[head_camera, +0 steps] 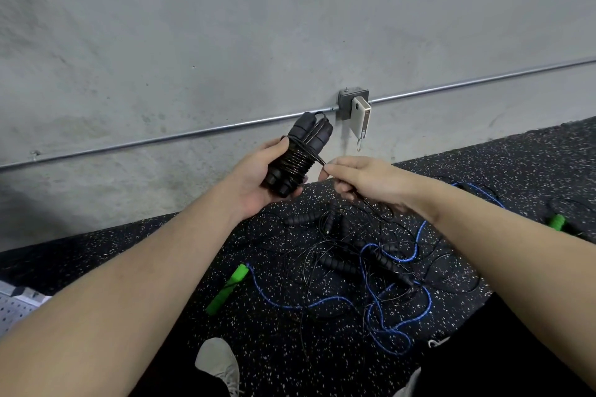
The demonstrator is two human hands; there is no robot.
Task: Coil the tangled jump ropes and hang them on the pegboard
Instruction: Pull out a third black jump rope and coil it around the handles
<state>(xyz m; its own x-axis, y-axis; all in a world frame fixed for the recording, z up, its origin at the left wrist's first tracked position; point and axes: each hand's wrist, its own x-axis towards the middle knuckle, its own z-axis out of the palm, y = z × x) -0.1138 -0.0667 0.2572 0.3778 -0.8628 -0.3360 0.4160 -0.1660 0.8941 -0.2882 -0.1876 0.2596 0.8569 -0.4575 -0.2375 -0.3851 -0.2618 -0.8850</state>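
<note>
My left hand (258, 177) grips a black jump rope bundle (298, 155): two black foam handles held side by side, with thin black cord wound tightly round their middle. My right hand (361, 182) pinches the loose end of that cord just right of the bundle, and the cord trails down past my palm. On the speckled floor below lies a tangle of thin black ropes (348, 255) with black ribbed handles, mixed with a blue rope (387, 309) that has green handles (227, 288), the second green handle (556, 222) lying far right.
A grey concrete wall carries a metal conduit (161, 140) and a junction box (350, 103) with a white power bank (362, 118) on it. A corner of perforated pegboard (14, 309) shows at the lower left. My shoe (219, 361) is on the black rubber floor.
</note>
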